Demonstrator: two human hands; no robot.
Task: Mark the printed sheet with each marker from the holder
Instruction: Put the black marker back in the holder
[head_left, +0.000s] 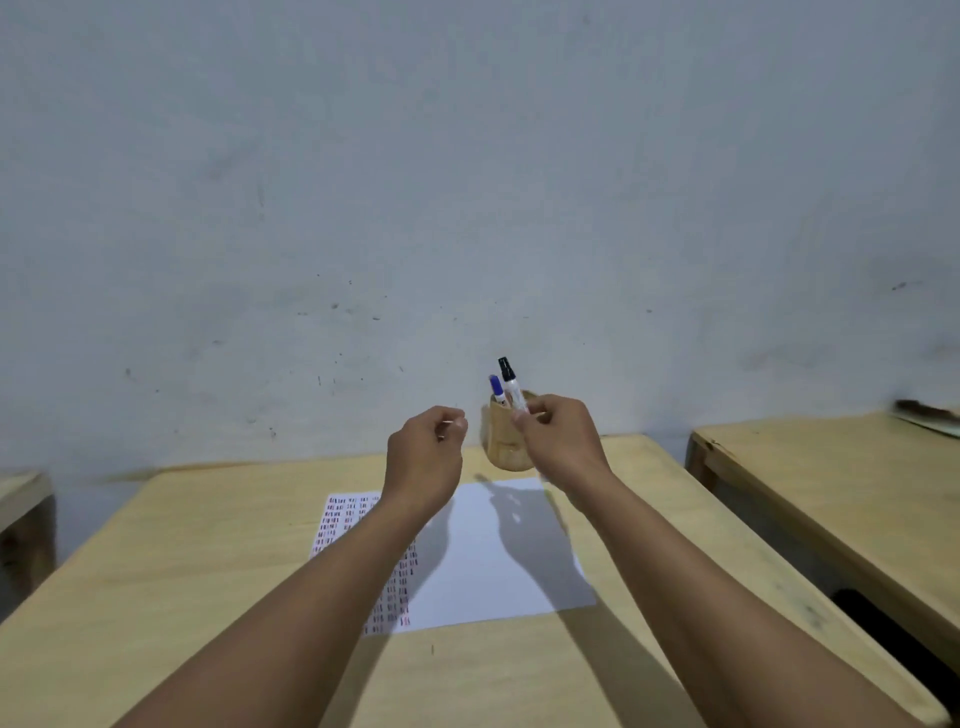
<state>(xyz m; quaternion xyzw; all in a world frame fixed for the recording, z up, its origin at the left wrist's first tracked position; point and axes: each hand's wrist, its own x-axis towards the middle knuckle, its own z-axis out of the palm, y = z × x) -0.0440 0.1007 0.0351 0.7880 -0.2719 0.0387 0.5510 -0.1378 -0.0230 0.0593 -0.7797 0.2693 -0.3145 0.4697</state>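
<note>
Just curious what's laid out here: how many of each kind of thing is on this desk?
Markers: 2, black-capped marker and blue-capped marker
Wooden holder: 1
Printed sheet: 1
Total: 4

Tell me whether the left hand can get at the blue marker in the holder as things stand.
Probably yes. The blue marker stands on the near-left side of the holder, and the left hand is raised just left of it with nothing between. The right hand grips only the black marker.
</note>
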